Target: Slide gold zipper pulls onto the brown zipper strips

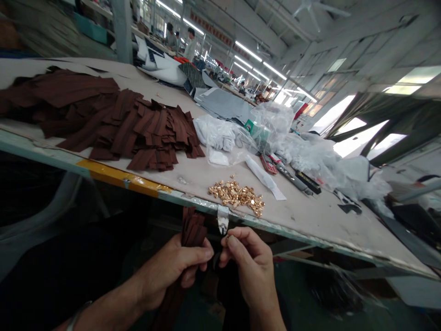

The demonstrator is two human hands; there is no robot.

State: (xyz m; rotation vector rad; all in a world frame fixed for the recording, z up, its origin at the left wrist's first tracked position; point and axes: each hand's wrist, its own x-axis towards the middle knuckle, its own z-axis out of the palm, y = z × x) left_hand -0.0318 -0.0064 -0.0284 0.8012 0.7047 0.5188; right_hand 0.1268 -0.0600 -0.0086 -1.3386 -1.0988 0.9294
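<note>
"What's that left hand [188, 257] got?"

"A bundle of brown strips [194, 227], just off the near edge of the surface [317, 220]. The grip is closed round it, thumb laid across the front, tops poking up past the fingers."

"And the right hand [253, 264]?"

"At four o'clock from the bundle. Thumb and forefinger pinch a tiny piece [227, 238], mostly hidden, so I can't make out what it is."

"What's just above those fingertips?"

"A pale fitting [223, 218] on the edge, nearly at three o'clock from the bundle."

"Nice shine on that pile."

"Small gold pieces [237, 195], loose near the edge at two o'clock. Farther out that way lie a white strip [264, 178], a utility knife [292, 178] and a slim black box [308, 181], with crumpled clear plastic [315, 154] behind."

"And the big brown heap [113, 115]?"

"Eleven o'clock: flat strips, overlapping every which way. Nearer one o'clock sits a plastic bag [220, 138] with something whitish inside."

"Farther back?"

"Grey sheets [225, 105] beyond the bag, a person in a light top [190, 46] off at twelve, and long ceiling lights [248, 51] toward one."
</note>
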